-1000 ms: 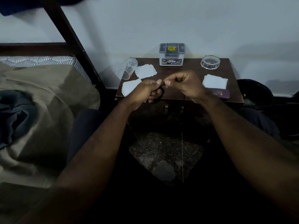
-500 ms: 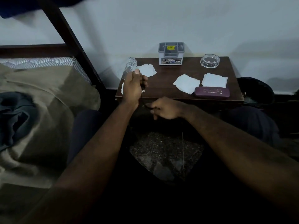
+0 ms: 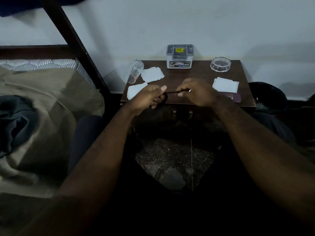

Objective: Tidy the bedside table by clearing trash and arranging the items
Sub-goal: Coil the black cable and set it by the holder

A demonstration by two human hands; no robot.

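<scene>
Now cord (image 3: 171, 92), left grip (image 3: 148, 98) – right grip (image 3: 198, 93)

I'm seeing bare wood running down the middle of the table (image 3: 201, 74), from between the box (image 3: 180, 57) and ashtray (image 3: 220, 64) forward; a hand is getting room there. The left hand (image 3: 148, 97) and right hand (image 3: 198, 92), gripping a cord (image 3: 171, 92), are blocking the front edge. A tipped glass (image 3: 133, 74) and left tissues (image 3: 152, 74) are crowding one side, the right tissue (image 3: 225, 85) and case (image 3: 232, 97) the other. A bin (image 3: 267, 97) is flanking the right edge.
</scene>
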